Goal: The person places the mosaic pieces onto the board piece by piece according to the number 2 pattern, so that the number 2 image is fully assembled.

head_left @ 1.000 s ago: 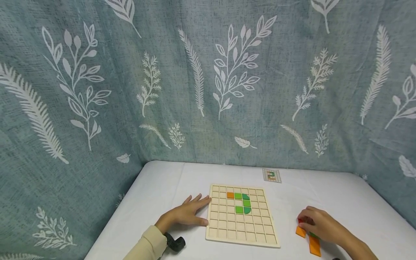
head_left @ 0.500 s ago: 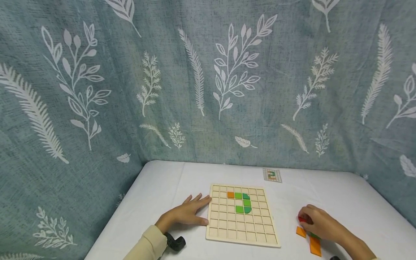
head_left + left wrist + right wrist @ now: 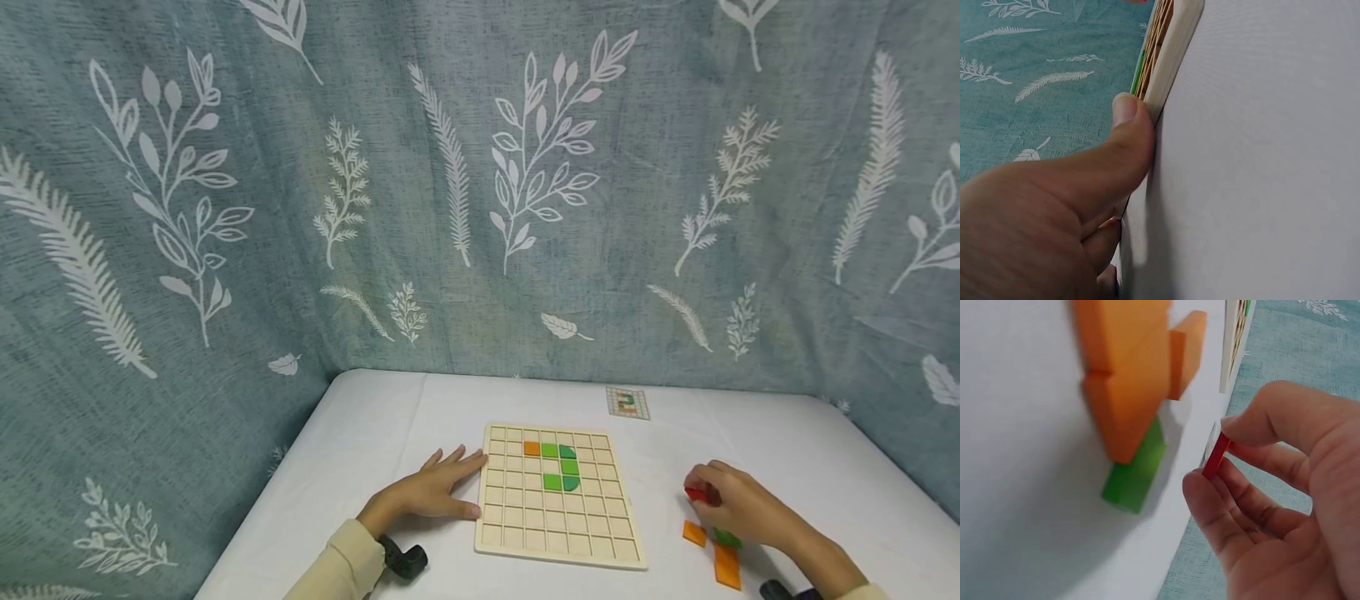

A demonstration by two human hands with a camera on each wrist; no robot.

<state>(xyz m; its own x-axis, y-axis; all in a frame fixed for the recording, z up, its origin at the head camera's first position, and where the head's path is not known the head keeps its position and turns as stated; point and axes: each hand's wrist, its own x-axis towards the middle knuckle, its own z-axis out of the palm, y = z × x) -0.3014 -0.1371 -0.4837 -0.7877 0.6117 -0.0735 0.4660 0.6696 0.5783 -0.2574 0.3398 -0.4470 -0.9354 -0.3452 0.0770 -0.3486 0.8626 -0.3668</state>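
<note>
With fingers spread, my left hand [image 3: 431,493] lies against the left edge of a wooden grid board [image 3: 525,522]; its thumb [image 3: 1132,125] touches the rim in the left wrist view. On the board sit an orange square tile [image 3: 532,448], several green square tiles [image 3: 569,467] and two darker green rounded ones [image 3: 567,453]. Right of the board, my right hand [image 3: 742,507] pinches a red tile [image 3: 1216,456] by its edges between thumb and fingertips, above the table. Loose orange tiles [image 3: 727,567] and a green tile [image 3: 726,537] lie just below that hand.
A small pattern card [image 3: 627,403] with a coloured grid lies behind the board on the white table [image 3: 450,400]. A leaf-printed curtain [image 3: 480,208] hangs behind and to the left. Black wrist devices [image 3: 405,562] sit at both wrists.
My right hand has picked up the red tile from among the loose tiles and moved slightly up and away, uncovering more of the green tile. The left hand stays put.
</note>
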